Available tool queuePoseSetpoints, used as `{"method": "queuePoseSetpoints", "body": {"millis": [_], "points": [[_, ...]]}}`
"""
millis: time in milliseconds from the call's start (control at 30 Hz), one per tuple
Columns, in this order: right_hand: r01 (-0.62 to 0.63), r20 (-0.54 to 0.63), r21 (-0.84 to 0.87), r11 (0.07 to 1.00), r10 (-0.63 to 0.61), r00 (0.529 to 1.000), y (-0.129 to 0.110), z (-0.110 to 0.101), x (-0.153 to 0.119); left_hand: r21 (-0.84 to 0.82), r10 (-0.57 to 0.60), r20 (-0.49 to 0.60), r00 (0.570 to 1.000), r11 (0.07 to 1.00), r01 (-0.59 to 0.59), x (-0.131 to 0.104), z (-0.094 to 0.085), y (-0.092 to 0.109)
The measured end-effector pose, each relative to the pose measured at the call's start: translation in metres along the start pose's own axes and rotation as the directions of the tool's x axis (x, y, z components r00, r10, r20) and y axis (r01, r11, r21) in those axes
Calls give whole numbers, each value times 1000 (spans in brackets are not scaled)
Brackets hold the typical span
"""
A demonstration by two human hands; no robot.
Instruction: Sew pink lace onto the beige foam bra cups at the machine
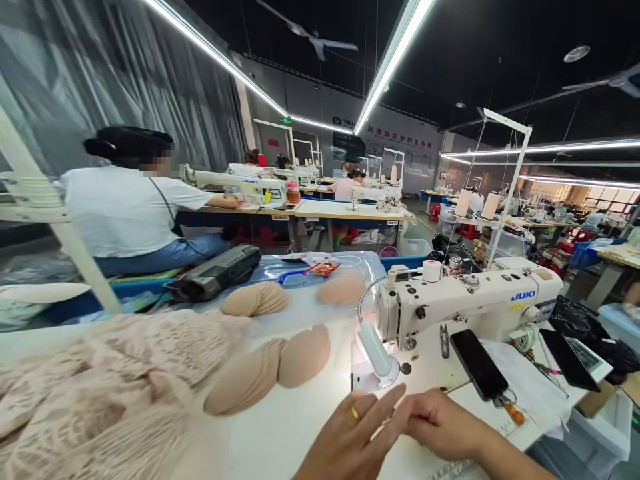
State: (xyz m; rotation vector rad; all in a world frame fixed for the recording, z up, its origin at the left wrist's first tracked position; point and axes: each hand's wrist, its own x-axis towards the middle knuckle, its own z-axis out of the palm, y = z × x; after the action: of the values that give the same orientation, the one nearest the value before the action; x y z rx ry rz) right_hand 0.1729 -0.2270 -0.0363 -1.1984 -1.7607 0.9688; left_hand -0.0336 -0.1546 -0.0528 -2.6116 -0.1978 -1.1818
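Note:
My left hand (353, 433), with a gold ring on one finger, is held over the near table edge, back up and fingers stretched out. My right hand (437, 425) meets its fingertips, with its own fingers curled in. Whatever those curled fingers may hold is hidden. Just beyond both hands is the lit needle area of a white JUKI sewing machine (470, 293), with a small lamp (375, 350) over it. To the left lie stacked beige bra cups (247, 380), a single cup (305, 355) leaning against them, and a heap of beige lace fabric (110, 387).
Thread snips (445, 341), a black phone (483, 365) and white cloth (530, 380) lie right of the needle. More cups (256, 299) sit farther back, near a black device (217, 272). A co-worker in a white shirt (125, 213) sits at the left. A thread stand (510, 187) rises behind the machine.

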Motion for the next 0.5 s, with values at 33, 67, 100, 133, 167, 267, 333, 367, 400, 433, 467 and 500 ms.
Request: {"method": "queuePoseSetpoints", "body": {"millis": [33,67,100,133,167,267,333,367,400,433,467,500], "points": [[-18,19,-73,997,19,1000,-1,-5,4,11,31,13,999,999,-31,6,-6,-10],[-56,-3,-124,991,56,998,1,-10,10,31,48,24,999,998,-49,11,-10,-20],[-111,-72,-171,979,100,992,4,-16,18,59,41,32,999,997,-42,16,-11,-29],[-170,-167,-205,964,137,976,9,-22,27,89,29,28,999,996,-31,21,-10,-38],[-215,-235,-222,951,162,958,15,-27,37,119,12,17,1000,993,-14,25,-7,-44],[-295,-344,-269,917,195,919,32,-39,61,168,-17,-22,1000,986,21,32,5,-56],[-329,-399,-307,893,194,896,39,-44,68,161,-17,-52,998,987,25,32,9,-58],[-345,-424,-326,880,190,885,42,-46,69,149,-12,-66,998,989,22,31,10,-59],[-361,-448,-345,866,186,874,43,-48,69,132,-9,-78,997,991,19,29,10,-59],[-377,-469,-363,852,182,864,44,-49,69,111,-11,-86,996,994,20,27,9,-60],[-390,-485,-380,838,178,856,45,-50,69,89,-17,-90,996,996,25,25,8,-61],[-401,-495,-398,825,175,851,45,-50,71,66,-29,-90,995,997,35,23,7,-63]]}}
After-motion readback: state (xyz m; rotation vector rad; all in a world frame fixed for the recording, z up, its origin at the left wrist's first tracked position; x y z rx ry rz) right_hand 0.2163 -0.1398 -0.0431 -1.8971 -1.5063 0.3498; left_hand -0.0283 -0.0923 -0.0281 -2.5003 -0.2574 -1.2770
